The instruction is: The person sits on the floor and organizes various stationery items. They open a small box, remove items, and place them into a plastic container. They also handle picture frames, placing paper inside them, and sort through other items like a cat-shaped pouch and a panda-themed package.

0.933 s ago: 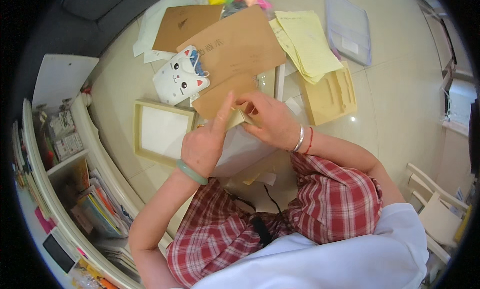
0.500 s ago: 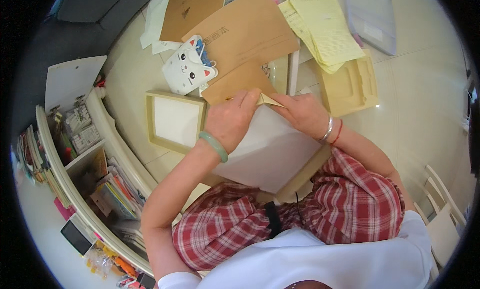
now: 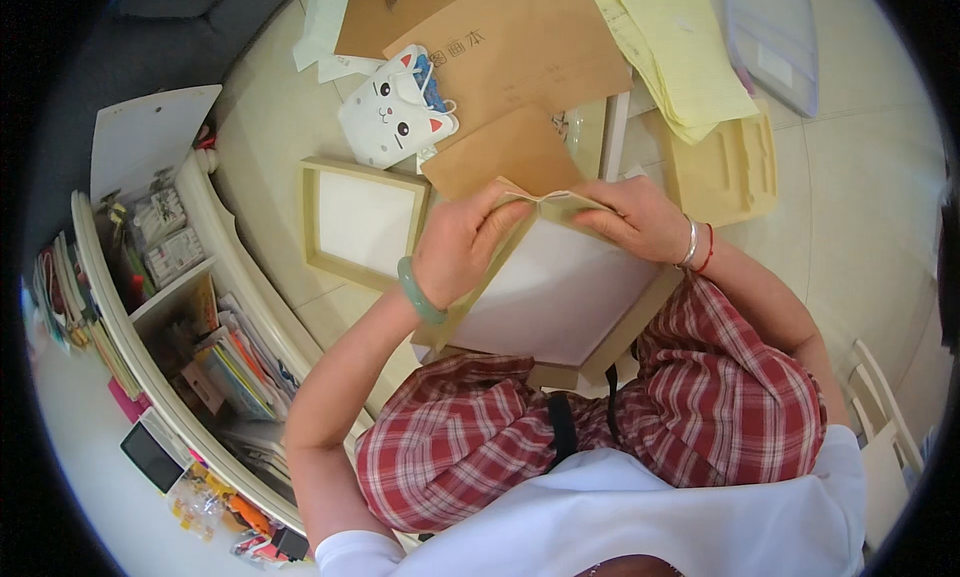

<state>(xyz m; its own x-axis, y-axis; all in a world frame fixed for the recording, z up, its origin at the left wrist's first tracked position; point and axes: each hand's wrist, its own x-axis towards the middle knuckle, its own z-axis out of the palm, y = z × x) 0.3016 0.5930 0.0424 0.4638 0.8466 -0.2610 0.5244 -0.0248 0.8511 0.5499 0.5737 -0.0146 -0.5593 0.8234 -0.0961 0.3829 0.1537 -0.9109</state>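
Observation:
A shallow beige cardboard box (image 3: pixel 553 289) with a white inside lies tilted across my lap. My left hand (image 3: pixel 462 239) pinches the left part of its far edge, thumb on the inner side. On the right part of that edge my right hand (image 3: pixel 640 219) is closed the same way. Between the two hands the edge stands bent, with a crease in the middle. Just beyond them lies a brown paper-covered booklet (image 3: pixel 505 149), whose near end is hidden behind the hands and the box edge.
Left of the box lies a beige-rimmed lid or tray (image 3: pixel 312 217). Farther off are a white cat-face bag (image 3: pixel 392 112), a large brown drawing pad (image 3: pixel 530 52), yellow papers (image 3: pixel 680 52), a beige plastic tray (image 3: pixel 725 172) and a clear plastic lid (image 3: pixel 770 37). An open cabinet (image 3: pixel 215 267) stands at left.
Both hands have moved slightly apart, and the edge between them has opened out from a narrow peaked fold. More of the box's white inside and left wall shows. The whole view has shifted a little.

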